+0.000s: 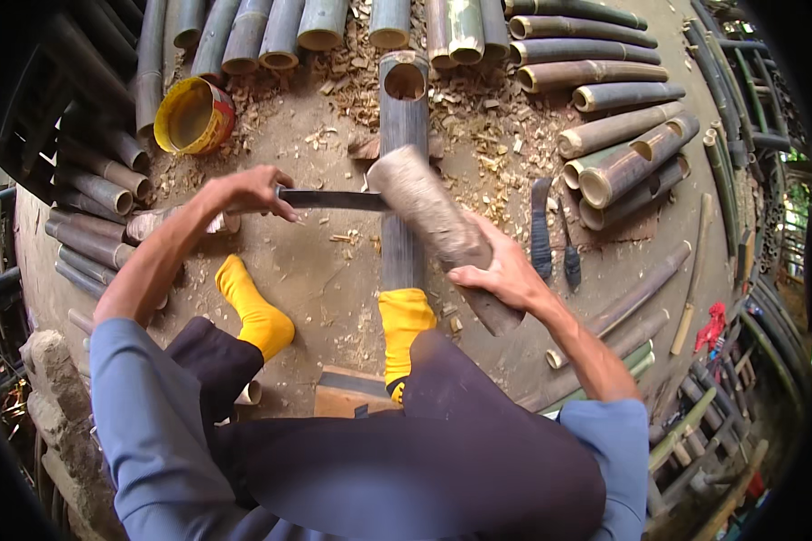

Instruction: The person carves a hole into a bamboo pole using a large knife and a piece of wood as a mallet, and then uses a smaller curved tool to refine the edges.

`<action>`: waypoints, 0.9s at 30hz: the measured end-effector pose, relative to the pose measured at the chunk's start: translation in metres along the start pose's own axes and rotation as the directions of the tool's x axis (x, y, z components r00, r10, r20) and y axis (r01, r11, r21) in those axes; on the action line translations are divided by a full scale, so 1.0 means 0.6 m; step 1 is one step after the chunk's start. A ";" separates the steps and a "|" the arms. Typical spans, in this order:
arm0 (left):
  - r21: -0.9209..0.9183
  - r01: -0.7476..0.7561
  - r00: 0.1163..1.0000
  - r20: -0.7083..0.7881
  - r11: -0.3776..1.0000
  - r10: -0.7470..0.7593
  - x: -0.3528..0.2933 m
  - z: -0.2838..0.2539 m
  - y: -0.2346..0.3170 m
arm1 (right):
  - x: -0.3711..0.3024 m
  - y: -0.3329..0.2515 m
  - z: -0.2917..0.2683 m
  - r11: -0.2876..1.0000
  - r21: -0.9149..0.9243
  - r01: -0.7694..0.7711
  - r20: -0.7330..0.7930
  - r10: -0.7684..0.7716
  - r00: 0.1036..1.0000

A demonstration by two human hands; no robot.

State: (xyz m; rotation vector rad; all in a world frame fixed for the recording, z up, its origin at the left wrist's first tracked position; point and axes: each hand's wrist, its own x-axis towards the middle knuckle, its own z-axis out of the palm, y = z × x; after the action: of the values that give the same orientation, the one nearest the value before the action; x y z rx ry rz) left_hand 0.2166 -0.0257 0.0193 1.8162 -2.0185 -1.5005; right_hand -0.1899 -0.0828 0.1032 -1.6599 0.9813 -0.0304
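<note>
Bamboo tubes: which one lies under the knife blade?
The dark central tube, running toward the right foot's yellow sock; the knife blade reaches over no other.

Wooden log (pixel 451 239)'s blocking a chunk of the bamboo tube (pixel 403 257), yellow sock (pixel 404 316) hides its near end, top-row tubes (pixel 323 22) get cut off.

Pass: gnd (pixel 325 281) btwn L sock (pixel 260 317) / ctr tube (pixel 402 257) | Blk: knife (pixel 334 199), log (pixel 429 206) over ctr tube | bucket (pixel 220 124) fwd-L
</note>
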 end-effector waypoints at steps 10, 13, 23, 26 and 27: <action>-0.104 0.262 0.927 -0.250 0.959 -0.281 -0.077 0.190 -0.006 | -0.025 0.050 0.019 0.949 0.310 0.053 -0.463 0.103 0.880; 0.293 0.412 0.816 -0.540 0.862 -0.207 -0.088 0.115 0.033 | -0.063 0.054 0.046 0.967 0.254 0.030 -0.494 0.103 0.863; 0.457 0.101 0.906 -0.409 0.884 0.108 -0.136 0.156 0.062 | -0.124 0.091 0.149 0.952 0.125 -0.278 -0.443 0.304 0.844; 0.491 0.132 0.913 -0.399 0.861 0.087 -0.130 0.165 0.058 | -0.117 0.100 0.156 0.954 0.110 -0.280 -0.454 0.299 0.839; 0.504 0.132 0.911 -0.401 0.854 0.096 -0.126 0.166 0.057 | -0.115 0.106 0.155 0.962 0.061 -0.265 -0.471 0.262 0.843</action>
State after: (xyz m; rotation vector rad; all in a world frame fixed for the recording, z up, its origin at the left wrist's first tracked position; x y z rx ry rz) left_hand 0.1560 0.0886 0.0295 2.0932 -2.3107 -0.4901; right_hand -0.2254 0.0333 0.0502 -1.5374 1.5814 -0.2623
